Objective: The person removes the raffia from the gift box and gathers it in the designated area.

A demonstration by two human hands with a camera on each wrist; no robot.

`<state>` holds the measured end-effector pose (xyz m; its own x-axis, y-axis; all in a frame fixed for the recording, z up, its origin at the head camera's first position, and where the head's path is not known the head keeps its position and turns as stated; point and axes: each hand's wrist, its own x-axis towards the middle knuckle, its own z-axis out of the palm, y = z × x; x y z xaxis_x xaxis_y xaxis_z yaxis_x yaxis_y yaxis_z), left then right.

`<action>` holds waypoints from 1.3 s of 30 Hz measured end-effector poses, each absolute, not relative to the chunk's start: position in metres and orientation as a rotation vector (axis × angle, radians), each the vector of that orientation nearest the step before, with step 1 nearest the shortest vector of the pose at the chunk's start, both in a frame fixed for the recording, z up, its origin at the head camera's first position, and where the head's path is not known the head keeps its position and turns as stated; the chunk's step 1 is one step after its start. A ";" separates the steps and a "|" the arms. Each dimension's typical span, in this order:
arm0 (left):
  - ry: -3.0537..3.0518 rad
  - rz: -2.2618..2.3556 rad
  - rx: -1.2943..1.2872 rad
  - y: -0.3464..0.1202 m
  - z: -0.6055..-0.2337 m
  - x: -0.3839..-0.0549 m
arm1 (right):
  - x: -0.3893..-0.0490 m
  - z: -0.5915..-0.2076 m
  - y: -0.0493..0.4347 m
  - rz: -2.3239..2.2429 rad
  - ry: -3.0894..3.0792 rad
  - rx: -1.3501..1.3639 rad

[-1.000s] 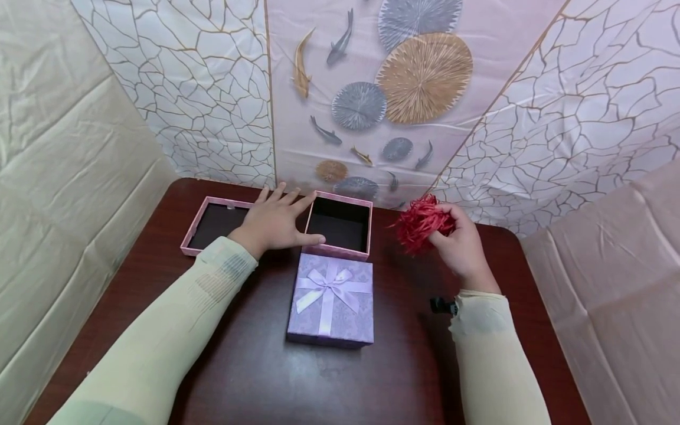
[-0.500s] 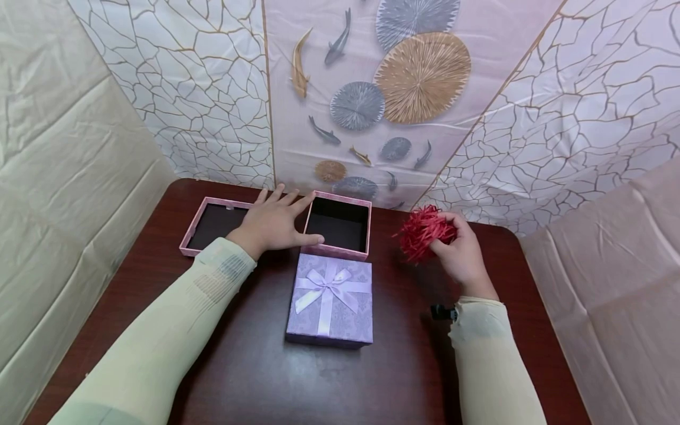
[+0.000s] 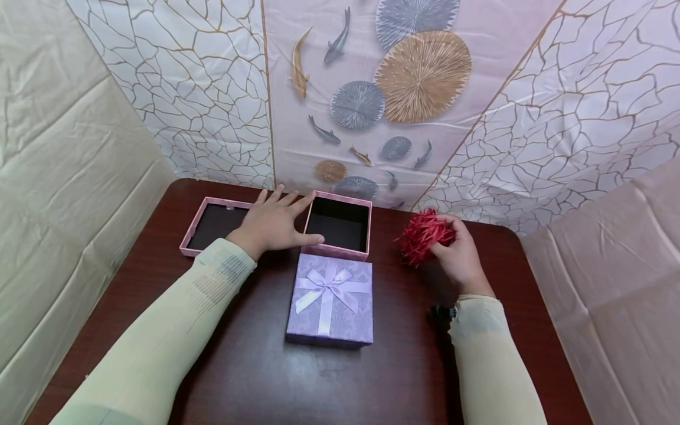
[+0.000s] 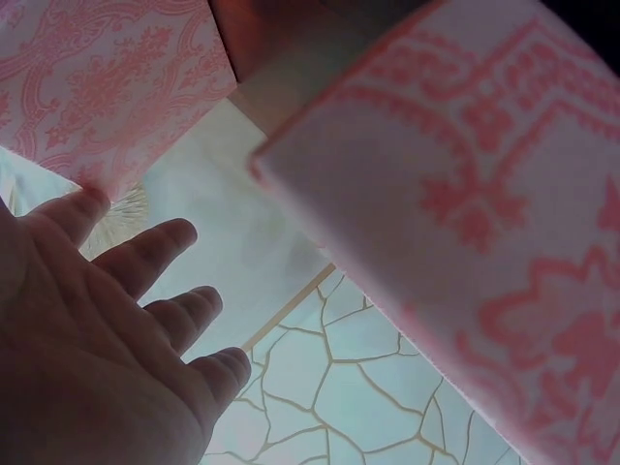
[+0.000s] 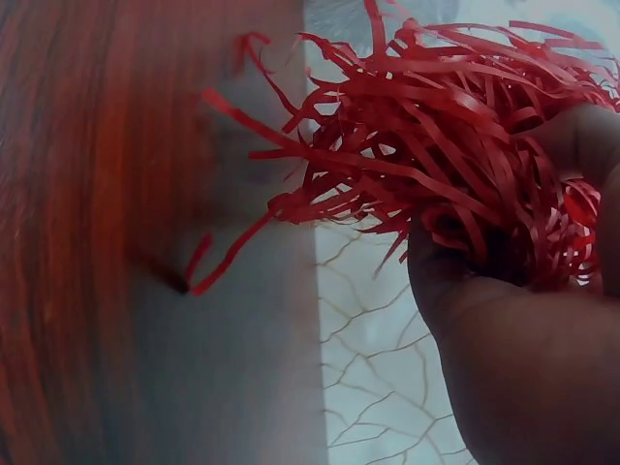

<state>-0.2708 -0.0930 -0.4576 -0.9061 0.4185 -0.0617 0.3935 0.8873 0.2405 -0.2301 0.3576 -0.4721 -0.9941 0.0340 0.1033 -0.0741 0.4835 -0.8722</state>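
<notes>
Right grip (image 3: 461, 255): thumb and fingers clamped on a loose, stringy tuft of red shredded paper (image 3: 424, 237).
Left grip (image 3: 273, 224): fingers straight and spread apart, thumb across the near left corner of a deep, open-topped pink cardboard box (image 3: 342, 253), index fingertip at its far left corner.
Sleeves (image 3: 159, 342): pale cream, reaching to both wrists, the left with a ribbed blue-grey patch near the cuff.
Table (image 3: 319, 389): glossy, dark reddish-brown wood.
Purple gift box (image 3: 347, 321): square, patterned, tied with a lilac satin bow (image 3: 330, 285), directly in front of the pink box; whether the two touch I cannot tell.
Pink box's inside: black, bare to its floor.
Shallow pink-edged tray (image 3: 192, 230): black inside, at the left, its right end hidden by the hand.
Red tuft: right of the pink box, well apart from it, a few strands dangling.
Backdrop (image 3: 297, 147): hanging cloth printed with fish and round gold and grey leaves.
</notes>
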 end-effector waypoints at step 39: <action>2.919 0.422 0.596 -0.092 -0.458 -0.269 | -0.236 -0.509 0.368 1.326 -2.859 0.056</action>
